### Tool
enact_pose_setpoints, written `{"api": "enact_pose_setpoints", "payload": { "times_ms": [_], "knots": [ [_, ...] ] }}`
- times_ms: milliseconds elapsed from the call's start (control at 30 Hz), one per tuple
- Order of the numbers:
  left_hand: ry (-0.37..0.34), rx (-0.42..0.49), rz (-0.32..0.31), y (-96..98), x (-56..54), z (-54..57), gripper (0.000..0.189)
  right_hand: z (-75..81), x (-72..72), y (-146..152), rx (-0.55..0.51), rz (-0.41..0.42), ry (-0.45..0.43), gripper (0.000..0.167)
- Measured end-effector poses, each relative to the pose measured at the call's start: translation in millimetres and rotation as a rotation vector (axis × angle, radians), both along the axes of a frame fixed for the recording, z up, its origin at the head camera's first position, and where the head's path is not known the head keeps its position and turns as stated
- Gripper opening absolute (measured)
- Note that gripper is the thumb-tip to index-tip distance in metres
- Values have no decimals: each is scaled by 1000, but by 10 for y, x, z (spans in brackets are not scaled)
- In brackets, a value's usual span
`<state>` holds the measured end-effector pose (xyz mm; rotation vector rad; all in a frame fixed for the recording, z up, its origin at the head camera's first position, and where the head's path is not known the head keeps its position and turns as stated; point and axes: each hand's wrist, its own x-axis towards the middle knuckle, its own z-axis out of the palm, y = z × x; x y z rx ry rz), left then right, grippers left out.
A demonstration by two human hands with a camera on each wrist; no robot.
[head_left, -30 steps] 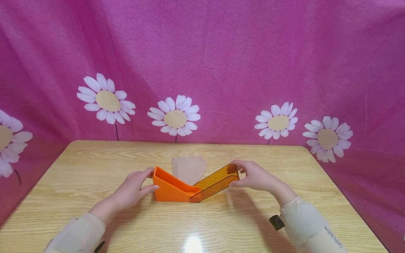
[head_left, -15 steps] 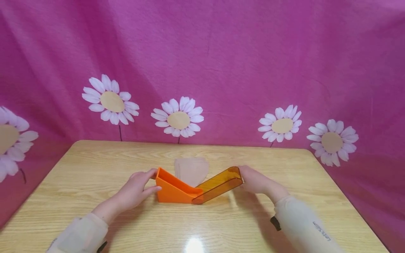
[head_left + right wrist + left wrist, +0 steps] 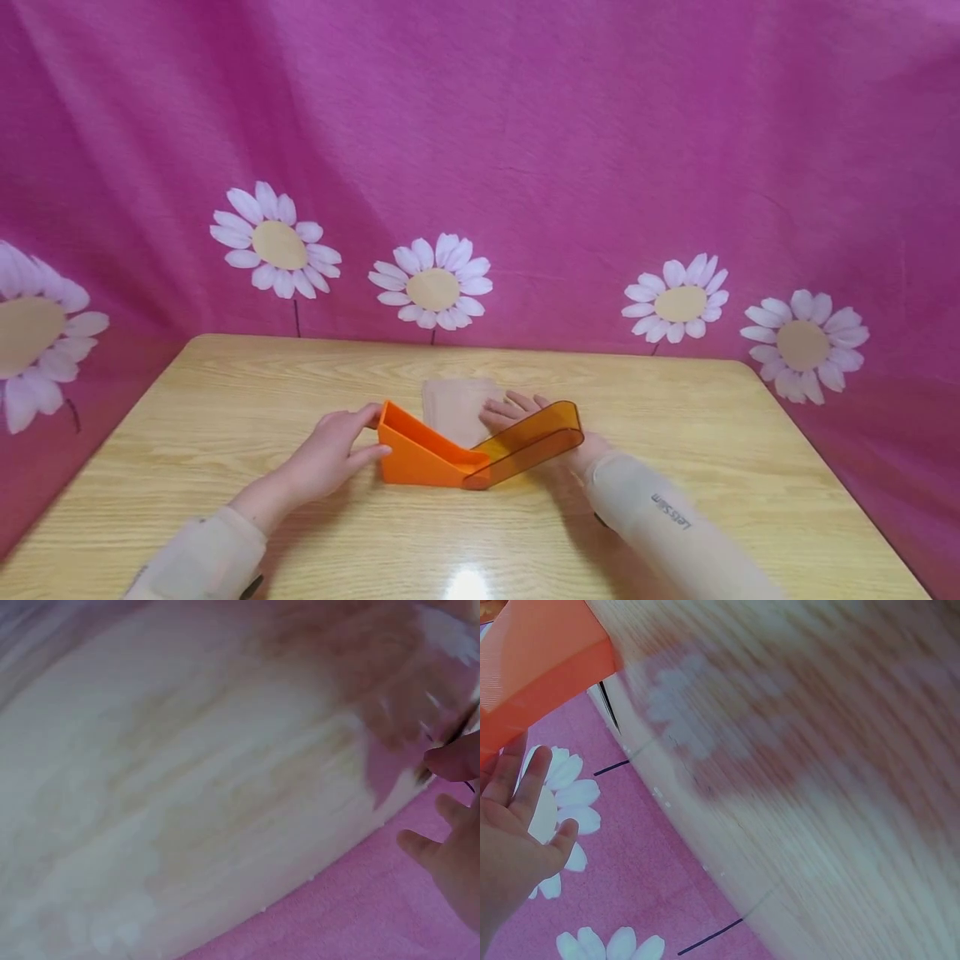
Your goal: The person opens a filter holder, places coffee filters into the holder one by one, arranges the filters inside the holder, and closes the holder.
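Observation:
An orange wedge-shaped plastic box point(image 3: 423, 454) stands on the table, its hinged see-through amber lid point(image 3: 536, 437) swung open and slanting up to the right. My left hand point(image 3: 330, 454) grips the box's tall left end, thumb on the front side and fingers behind. In the left wrist view, fingers of the left hand point(image 3: 517, 825) reach up to the orange box point(image 3: 544, 660). Behind the lid, my right hand point(image 3: 517, 408) spreads its fingers toward a stack of thin brown fan-shaped papers point(image 3: 453, 408), like coffee filters. The lid covers part of this hand.
The light wood table point(image 3: 300, 375) ends at a pink cloth point(image 3: 525, 125) printed with large white daisies, which hangs behind and at both sides. A bright light reflection point(image 3: 467, 583) lies on the table near the front.
My right hand has let go of the lid's far end and moved left behind it, to the papers' right edge. The lid stays raised; the left hand keeps its hold on the box.

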<state>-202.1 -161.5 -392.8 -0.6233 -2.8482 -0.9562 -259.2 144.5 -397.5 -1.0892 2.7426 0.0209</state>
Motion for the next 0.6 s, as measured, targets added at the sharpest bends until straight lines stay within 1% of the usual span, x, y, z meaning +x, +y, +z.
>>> {"api": "enact_pose_setpoints", "payload": {
  "times_ms": [33,100,133,167,200,267,333,367,433,500,533,567,600],
  "knots": [
    [-4,1,0,5,-2,-3,36,-23,5,6,-14,-18,-12,64],
    [-5,-2,0,13,-8,-10,36,-39,29,26,-40,-26,-26,56],
    [-7,-2,-1,16,-11,-12,36,-46,41,57,-9,-9,4,52],
    [-5,-3,-1,18,-14,-13,37,-39,52,70,-4,-2,11,48],
    [-1,-5,-1,20,-18,-15,36,31,90,49,-31,-19,-22,47],
    [9,-12,0,22,-21,-16,36,59,94,63,2,-3,3,46],
    [22,-17,0,23,-22,-18,36,82,87,68,24,-9,1,46],
    [27,-19,-1,23,-22,-19,36,133,98,39,0,-34,-40,46],
    [30,-22,-3,25,-21,-19,35,122,72,59,4,-51,-52,45],
    [27,-22,-5,26,-20,-18,35,38,-1,113,-43,-59,-70,45],
    [25,-23,-5,26,-20,-17,35,-50,-66,162,-64,-53,-66,45],
    [23,-24,-3,27,-19,-17,36,-147,-141,223,-100,-34,-53,45],
    [21,-25,-1,26,-18,-15,36,-297,-251,302,-135,12,5,45]
  ]
}}
